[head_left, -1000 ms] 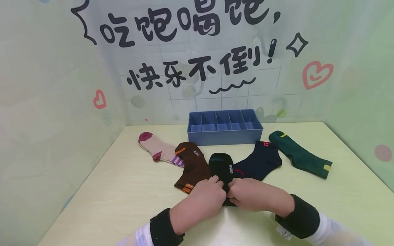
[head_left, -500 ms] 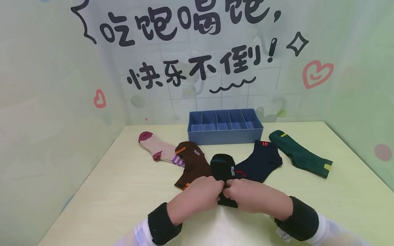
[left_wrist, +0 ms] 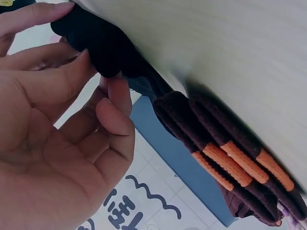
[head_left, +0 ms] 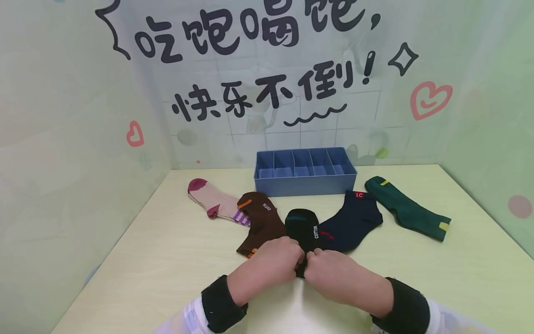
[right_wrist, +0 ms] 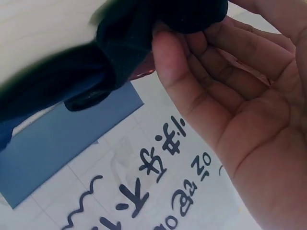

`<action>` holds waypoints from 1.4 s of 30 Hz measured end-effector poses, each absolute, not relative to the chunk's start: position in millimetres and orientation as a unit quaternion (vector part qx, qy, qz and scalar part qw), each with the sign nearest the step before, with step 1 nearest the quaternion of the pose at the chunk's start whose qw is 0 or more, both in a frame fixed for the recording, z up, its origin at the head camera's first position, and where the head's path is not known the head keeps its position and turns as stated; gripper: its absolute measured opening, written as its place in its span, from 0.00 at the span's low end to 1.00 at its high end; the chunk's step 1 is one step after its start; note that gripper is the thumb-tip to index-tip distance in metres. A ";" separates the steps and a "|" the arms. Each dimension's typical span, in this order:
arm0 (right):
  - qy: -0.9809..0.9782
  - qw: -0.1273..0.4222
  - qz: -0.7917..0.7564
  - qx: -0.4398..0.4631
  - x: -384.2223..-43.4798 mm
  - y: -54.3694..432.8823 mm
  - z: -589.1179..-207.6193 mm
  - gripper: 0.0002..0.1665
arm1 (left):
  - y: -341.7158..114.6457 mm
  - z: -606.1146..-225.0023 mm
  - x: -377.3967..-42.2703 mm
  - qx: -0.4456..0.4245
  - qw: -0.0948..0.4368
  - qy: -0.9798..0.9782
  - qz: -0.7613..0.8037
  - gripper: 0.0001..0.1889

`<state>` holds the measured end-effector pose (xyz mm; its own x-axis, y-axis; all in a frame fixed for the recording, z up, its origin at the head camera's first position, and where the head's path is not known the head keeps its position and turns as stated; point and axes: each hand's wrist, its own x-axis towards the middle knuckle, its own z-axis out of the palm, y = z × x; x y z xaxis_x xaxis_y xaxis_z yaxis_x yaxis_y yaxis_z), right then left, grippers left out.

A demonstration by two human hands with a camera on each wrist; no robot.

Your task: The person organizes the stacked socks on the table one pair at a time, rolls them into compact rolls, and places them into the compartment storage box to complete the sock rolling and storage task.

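Note:
A black sock [head_left: 302, 224] with white COTTON lettering lies at the middle front, its toe end pointing away from me. Both hands are at its near end. My left hand [head_left: 270, 260] pinches the cuff's left side; in the left wrist view its thumb and fingers meet on the dark fabric [left_wrist: 93, 40]. My right hand [head_left: 345, 278] pinches the right side, fingertips close to the left hand's. In the right wrist view its fingers hold the bunched dark cloth [right_wrist: 127, 40]. The hands cover most of the sock's cuff.
Left of the black sock lie a brown sock [head_left: 262, 220] and a pink sock [head_left: 221, 203]. To its right are a navy sock [head_left: 354, 218] and a green sock [head_left: 409, 209]. Behind them a blue divided box [head_left: 306, 185] stands near the printed back wall.
The black sock has shifted slightly right. My right hand has moved left, then its wrist came nearer to me. Less of the cuff shows below the hands now.

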<state>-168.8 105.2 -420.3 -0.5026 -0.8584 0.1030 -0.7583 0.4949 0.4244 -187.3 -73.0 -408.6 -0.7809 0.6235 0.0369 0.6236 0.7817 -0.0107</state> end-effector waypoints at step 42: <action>-0.925 0.017 0.010 0.380 -176.6 108.5 -406.0 0.03 | -76.3 -404.9 -194.9 -0.321 -0.072 -0.944 -0.003 0.05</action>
